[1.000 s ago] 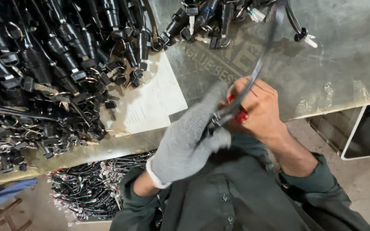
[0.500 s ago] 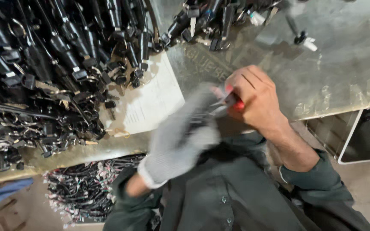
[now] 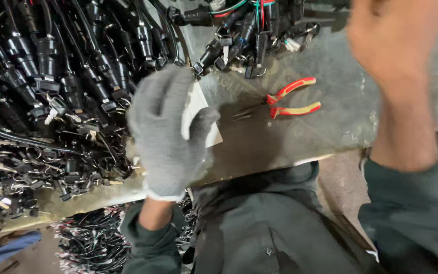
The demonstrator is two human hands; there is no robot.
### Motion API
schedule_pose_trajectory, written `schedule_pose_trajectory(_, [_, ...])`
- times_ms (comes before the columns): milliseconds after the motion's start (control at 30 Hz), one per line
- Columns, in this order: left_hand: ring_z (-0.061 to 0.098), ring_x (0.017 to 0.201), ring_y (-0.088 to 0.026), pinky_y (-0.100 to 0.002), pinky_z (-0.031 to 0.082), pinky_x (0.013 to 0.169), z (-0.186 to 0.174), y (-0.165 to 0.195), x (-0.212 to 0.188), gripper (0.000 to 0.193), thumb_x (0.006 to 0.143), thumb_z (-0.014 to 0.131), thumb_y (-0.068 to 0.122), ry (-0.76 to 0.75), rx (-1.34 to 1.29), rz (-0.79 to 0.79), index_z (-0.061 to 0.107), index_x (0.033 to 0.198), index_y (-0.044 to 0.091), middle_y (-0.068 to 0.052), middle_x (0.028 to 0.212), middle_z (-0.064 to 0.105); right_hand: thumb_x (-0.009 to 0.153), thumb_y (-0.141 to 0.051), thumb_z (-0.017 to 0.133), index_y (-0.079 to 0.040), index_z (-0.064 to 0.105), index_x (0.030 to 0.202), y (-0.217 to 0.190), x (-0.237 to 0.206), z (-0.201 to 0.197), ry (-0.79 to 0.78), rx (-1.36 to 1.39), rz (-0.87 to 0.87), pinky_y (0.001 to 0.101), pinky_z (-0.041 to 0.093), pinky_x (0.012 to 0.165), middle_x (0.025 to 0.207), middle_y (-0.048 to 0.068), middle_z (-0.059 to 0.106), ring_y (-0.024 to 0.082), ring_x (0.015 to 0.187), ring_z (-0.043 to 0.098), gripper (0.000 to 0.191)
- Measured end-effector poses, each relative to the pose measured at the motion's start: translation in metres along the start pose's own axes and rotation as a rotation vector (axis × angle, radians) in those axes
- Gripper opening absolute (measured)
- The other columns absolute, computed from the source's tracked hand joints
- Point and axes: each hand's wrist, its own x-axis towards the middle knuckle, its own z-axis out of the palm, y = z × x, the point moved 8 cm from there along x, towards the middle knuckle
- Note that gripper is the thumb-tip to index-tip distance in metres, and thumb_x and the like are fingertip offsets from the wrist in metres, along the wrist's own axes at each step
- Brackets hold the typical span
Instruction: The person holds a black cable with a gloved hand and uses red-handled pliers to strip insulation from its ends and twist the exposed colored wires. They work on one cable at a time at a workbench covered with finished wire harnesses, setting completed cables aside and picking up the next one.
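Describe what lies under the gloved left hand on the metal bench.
A white paper sheet shows beneath the gloved left hand, resting on the metal bench. The glove covers most of the sheet, so anything else under it cannot be seen.

Far left on the metal bench (image 3: 300,142): a heap of black cable harnesses (image 3: 51,91) with plug connectors. Far centre: a smaller bundle of connectors with red and green wires (image 3: 244,30). Near left, under the bench edge: more tangled wiring (image 3: 92,243) on the floor.
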Motion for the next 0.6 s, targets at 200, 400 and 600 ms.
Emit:
schedule_pose_trajectory(200, [0.052,0.128,-0.044,-0.057,0.043,0.109,-0.016,0.053,0.009,0.064,0.091,0.08,0.039,0.309,-0.02,0.201,0.052,0.136,0.003,-0.018,0.135,0.055,0.086,0.002,0.063,0.002,0.071,0.113,-0.073,-0.056,-0.093,-0.271,0.298,-0.49,0.0425,0.045,0.069,0.082,0.004,0.071,0.023,0.07,0.06,0.028])
schedule_pose_trajectory(400, [0.071,0.097,-0.031,-0.04,0.055,0.084,0.031,0.054,-0.012,0.034,0.093,0.075,0.028,-0.134,-0.64,0.03,0.069,0.124,0.013,-0.009,0.107,0.074,0.1,0.008,0.068,-0.004,0.063,0.123,-0.08,-0.059,-0.092,0.117,0.231,-0.095,0.0399,0.052,0.095,0.104,0.01,0.07,0.029,0.109,0.061,0.026])
schedule_pose_trajectory(600, [0.064,0.103,-0.027,-0.036,0.053,0.089,0.056,0.077,-0.042,0.023,0.106,0.066,0.029,-0.295,-0.697,0.128,0.062,0.119,0.009,-0.009,0.106,0.067,0.111,-0.029,0.041,0.0,0.054,0.123,-0.062,-0.134,0.04,-0.171,1.519,0.457,0.0341,0.053,0.088,0.101,0.015,0.069,0.019,0.093,0.066,0.034])
